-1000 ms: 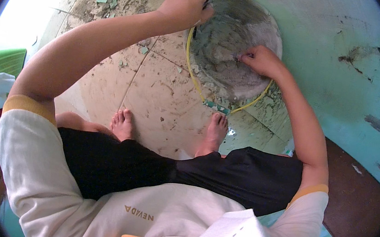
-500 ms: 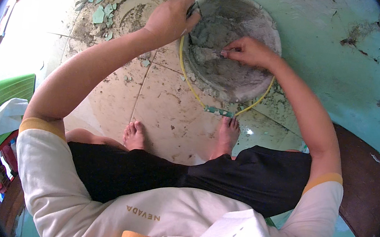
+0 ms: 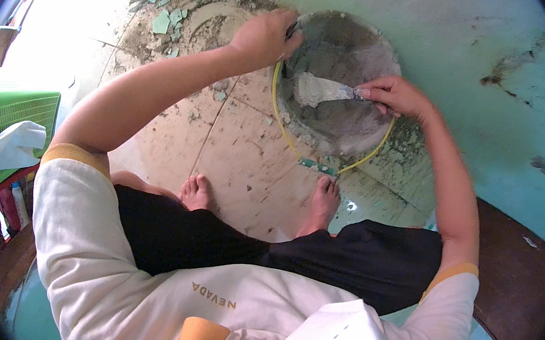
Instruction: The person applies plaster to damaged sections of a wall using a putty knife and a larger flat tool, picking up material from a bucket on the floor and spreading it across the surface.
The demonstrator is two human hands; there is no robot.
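Note:
A round grey bucket (image 3: 348, 145) holds wet grey cement mortar (image 3: 341, 121). Its left rim is pinched by my left hand (image 3: 265, 40), the fingers closed over the edge. My right hand (image 3: 396, 97) grips a trowel (image 3: 324, 90) near the bucket's right side. The blade points left over the bucket, thickly coated with pale mortar. Hanging down the near side of the bucket is its yellow wire handle (image 3: 278, 107), with a green grip (image 3: 317, 166) smeared with mortar.
Broken green chips (image 3: 162, 22) and rubble lie on the dirty tiled floor (image 3: 236, 139) to the left. A green wall (image 3: 457, 56) rises behind the bucket. At far left stands a green plastic basket (image 3: 20, 104); a brown wooden piece (image 3: 508, 261) is at right.
My right hand has moved right and raised the trowel out of the mortar, so its loaded blade now shows. My left hand stays on the bucket rim. The whole view has shifted slightly.

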